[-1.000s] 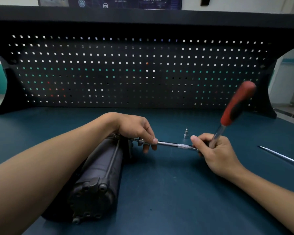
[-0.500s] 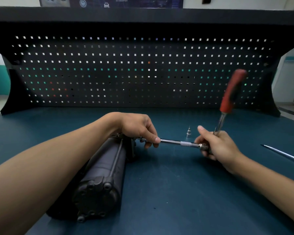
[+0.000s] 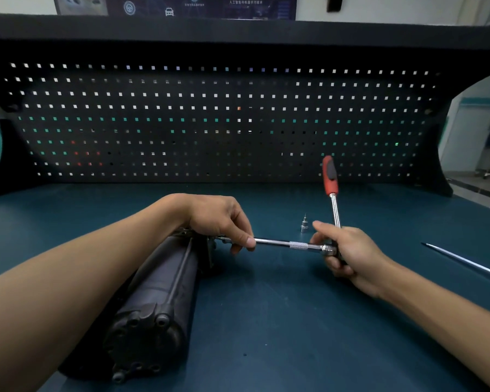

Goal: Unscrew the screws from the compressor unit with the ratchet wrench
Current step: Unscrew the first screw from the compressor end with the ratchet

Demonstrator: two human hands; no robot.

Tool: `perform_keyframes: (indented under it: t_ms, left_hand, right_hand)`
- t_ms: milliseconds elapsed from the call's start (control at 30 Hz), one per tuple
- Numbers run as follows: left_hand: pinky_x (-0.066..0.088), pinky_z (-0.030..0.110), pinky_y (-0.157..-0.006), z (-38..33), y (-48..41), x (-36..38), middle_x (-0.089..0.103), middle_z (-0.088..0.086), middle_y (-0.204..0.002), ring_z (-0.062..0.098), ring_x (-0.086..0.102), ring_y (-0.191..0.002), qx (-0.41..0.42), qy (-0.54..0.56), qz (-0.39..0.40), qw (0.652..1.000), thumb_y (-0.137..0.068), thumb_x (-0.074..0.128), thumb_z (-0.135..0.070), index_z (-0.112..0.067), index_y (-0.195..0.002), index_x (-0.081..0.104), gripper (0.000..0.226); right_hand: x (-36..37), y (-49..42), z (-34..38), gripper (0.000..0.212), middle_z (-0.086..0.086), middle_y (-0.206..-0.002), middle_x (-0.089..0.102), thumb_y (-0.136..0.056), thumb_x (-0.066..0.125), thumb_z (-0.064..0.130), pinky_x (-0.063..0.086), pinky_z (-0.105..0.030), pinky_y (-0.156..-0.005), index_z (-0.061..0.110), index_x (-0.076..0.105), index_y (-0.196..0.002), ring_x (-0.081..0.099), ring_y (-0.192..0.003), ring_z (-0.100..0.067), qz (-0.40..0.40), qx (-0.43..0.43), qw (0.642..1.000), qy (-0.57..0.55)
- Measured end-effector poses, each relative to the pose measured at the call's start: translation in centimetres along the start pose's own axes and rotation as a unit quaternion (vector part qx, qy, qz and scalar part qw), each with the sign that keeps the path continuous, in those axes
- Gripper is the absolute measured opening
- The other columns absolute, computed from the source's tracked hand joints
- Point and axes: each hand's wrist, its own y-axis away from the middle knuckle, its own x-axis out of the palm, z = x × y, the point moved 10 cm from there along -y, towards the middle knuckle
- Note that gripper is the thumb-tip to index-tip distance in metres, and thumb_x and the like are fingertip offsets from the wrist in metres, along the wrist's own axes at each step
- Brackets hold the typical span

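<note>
Two hands share the ratchet wrench (image 3: 334,211): the right hand (image 3: 348,254) curls round its head, red handle standing up, and the left hand (image 3: 218,219) pinches the extension bar (image 3: 277,243) at the far end of the compressor unit (image 3: 159,284). That unit lies lengthwise on the blue workbench (image 3: 294,321); a small bit (image 3: 304,226) stands just beyond the bar.

1 head cam, fwd-down, near bench (image 3: 294,321)

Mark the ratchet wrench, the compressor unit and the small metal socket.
ratchet wrench (image 3: 329,179): head view, on its red handle.
compressor unit (image 3: 161,287): head view, on its dark cylindrical body.
small metal socket (image 3: 304,227): head view, on its wider lower part.
</note>
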Motion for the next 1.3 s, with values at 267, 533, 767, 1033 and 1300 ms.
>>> perform_keyframes:
  t_ms: [267, 533, 767, 1033, 1300]
  left_hand:
    - [0.044, 0.018, -0.075, -0.2, 0.2, 0.7, 0.073, -0.010, -0.078, 0.005, 0.057, -0.074, -0.018, -0.011, 0.042, 0.999, -0.097, 0.059, -0.039, -0.026, -0.100, 0.076, 0.021]
    - [0.043, 0.011, -0.073, -0.3, 0.1, 0.1, 0.072, -0.006, -0.074, 0.006, 0.059, -0.072, 0.014, 0.047, 0.018, 0.999, -0.094, 0.063, -0.036, -0.024, -0.092, 0.077, 0.019]
    - [0.043, 0.014, -0.072, -0.3, 0.2, -0.1, 0.071, -0.006, -0.072, 0.005, 0.056, -0.071, 0.025, 0.049, 0.002, 0.998, -0.094, 0.065, -0.034, -0.024, -0.087, 0.077, 0.017]
    - [0.040, 0.010, -0.068, -0.2, 0.3, -0.6, 0.072, -0.007, -0.073, 0.003, 0.055, -0.070, 0.024, 0.046, -0.019, 0.998, -0.089, 0.072, -0.037, -0.029, -0.082, 0.078, 0.013]
    - [0.040, 0.009, -0.068, -0.1, 0.3, -0.7, 0.072, -0.008, -0.075, 0.000, 0.056, -0.069, 0.016, 0.045, -0.020, 0.999, -0.089, 0.072, -0.039, -0.029, -0.084, 0.079, 0.013]
  right_hand:
    - [-0.4, 2.2, 5.0, 0.037, 0.007, -0.045, 0.046, -0.081, 0.066, 0.047, 0.032, -0.015, -0.046, 0.018, 0.064, -0.059, 0.039, -0.043, -0.006, -0.035, -0.275, 0.951, 0.139]
    - [-0.1, 3.8, 7.2, 0.023, -0.003, -0.060, 0.062, -0.084, 0.068, 0.032, 0.038, -0.017, -0.055, 0.013, 0.074, -0.071, 0.049, -0.054, -0.005, -0.071, -0.403, 0.893, 0.187]
    - [-0.3, 2.8, 6.8, 0.055, -0.004, -0.051, 0.043, -0.085, 0.061, 0.053, 0.032, -0.024, -0.049, 0.004, 0.065, -0.061, 0.039, -0.049, -0.009, -0.061, -0.347, 0.915, 0.194]
    - [-0.8, 0.5, 2.7, 0.070, -0.005, -0.045, 0.044, -0.093, 0.041, 0.069, 0.025, -0.021, -0.034, 0.011, 0.071, -0.069, 0.035, -0.035, -0.014, -0.034, -0.030, 0.999, 0.028]
    - [-0.1, 0.5, 0.6, 0.051, -0.003, -0.045, 0.039, -0.092, 0.052, 0.063, 0.020, -0.024, -0.037, 0.015, 0.063, -0.077, 0.023, -0.036, -0.013, 0.005, 0.066, 0.998, -0.021]
